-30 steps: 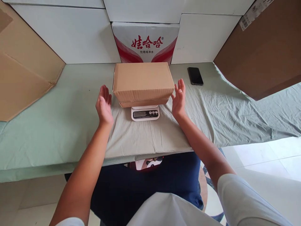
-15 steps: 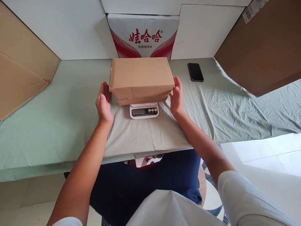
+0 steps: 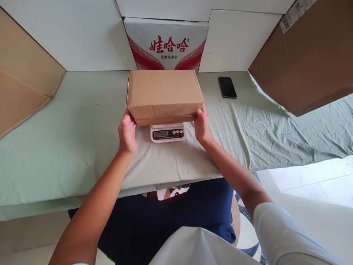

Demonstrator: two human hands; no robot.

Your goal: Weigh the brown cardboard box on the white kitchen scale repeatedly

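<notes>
hands closed in since a sec ago | left hand (image 3: 127,133) + right hand (image 3: 201,127) now clamp the box (image 3: 164,95) ends, fingers pressed flat | box sits on scale (image 3: 167,133), looks to me like a lift starting

Green-sheeted table (image 3: 68,140) carries a scale (image 3: 167,133) and phone (image 3: 227,87).

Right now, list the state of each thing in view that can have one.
cardboard box: closed, resting on the scale
scale: display too small to read
phone: screen dark, lying flat
left hand: pressed against the box's left end
right hand: pressed against the box's right end
</notes>
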